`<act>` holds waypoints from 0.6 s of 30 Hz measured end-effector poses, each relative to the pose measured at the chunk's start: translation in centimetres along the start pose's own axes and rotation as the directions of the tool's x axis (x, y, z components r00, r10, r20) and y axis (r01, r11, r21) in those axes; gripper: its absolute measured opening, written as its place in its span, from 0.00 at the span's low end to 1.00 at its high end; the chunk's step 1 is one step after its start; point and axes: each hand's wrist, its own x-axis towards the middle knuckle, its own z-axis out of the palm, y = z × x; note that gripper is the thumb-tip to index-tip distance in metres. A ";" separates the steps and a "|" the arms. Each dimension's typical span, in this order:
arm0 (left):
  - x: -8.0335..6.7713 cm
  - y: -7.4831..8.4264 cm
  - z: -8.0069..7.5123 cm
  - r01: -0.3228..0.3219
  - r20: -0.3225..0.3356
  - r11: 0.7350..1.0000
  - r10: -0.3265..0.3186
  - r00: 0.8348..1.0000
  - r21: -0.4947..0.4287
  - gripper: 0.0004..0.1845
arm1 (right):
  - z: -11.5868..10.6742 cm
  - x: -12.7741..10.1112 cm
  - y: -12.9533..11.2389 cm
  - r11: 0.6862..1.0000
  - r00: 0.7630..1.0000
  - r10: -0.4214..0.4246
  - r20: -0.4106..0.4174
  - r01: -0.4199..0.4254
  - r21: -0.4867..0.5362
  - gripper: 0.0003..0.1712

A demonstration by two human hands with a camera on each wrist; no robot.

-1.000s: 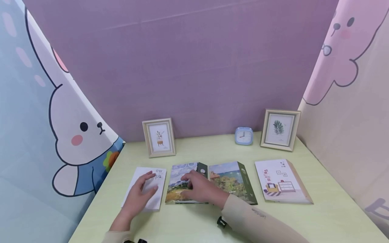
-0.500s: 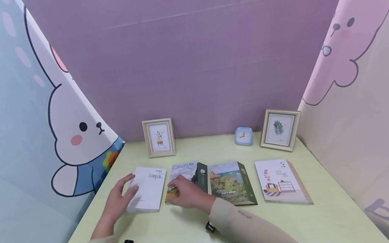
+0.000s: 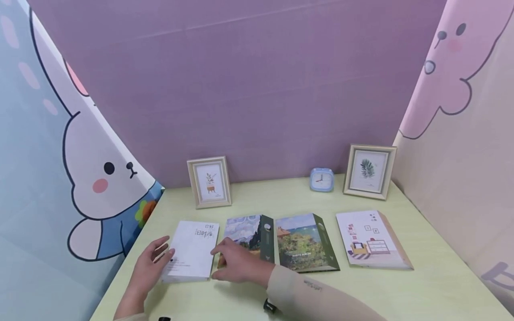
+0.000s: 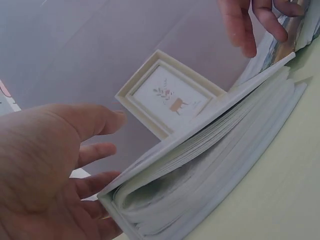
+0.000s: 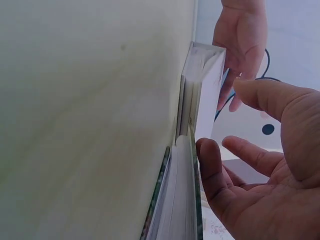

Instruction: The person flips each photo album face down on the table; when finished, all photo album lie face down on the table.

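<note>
A white album (image 3: 192,249) lies flat at the left of the pale green table (image 3: 401,290). My left hand (image 3: 150,263) is at the album's left edge with its fingers straight. In the left wrist view my left hand (image 4: 55,165) has its fingertips at the corner of the white album (image 4: 210,170) and its thumb stretched above the cover. My right hand (image 3: 237,263) rests at the album's right edge, over the lower left corner of a landscape-painting album (image 3: 246,234). In the right wrist view my right hand (image 5: 260,170) has its fingers spread and relaxed beside the album edges (image 5: 207,85).
A second painted album (image 3: 303,243) and an album with a room drawing (image 3: 371,240) lie in the same row to the right. Two picture frames (image 3: 209,181) (image 3: 369,170) and a blue clock (image 3: 321,179) stand along the purple back wall. Cartoon panels close both sides.
My left hand slid off the top of the white album to its left edge. My right hand moved left, from the painted album's cover to the white album's right edge.
</note>
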 end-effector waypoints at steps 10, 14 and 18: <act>0.0 -0.6 -0.1 0.071 0.042 0.996 -0.069 0.997 -0.061 0.35 | 0.4 0.3 -0.9 0.991 0.999 -0.004 0.039 0.009 -0.135 0.39; 0.0 -0.7 0.0 0.087 0.035 0.996 -0.085 0.996 -0.037 0.34 | 0.2 0.3 -1.4 0.981 0.997 -0.020 0.073 0.034 -0.193 0.38; 0.1 -0.6 0.1 0.111 0.026 0.994 -0.110 0.994 -0.004 0.34 | -0.1 0.4 -1.9 0.976 0.994 -0.038 0.099 0.058 -0.208 0.35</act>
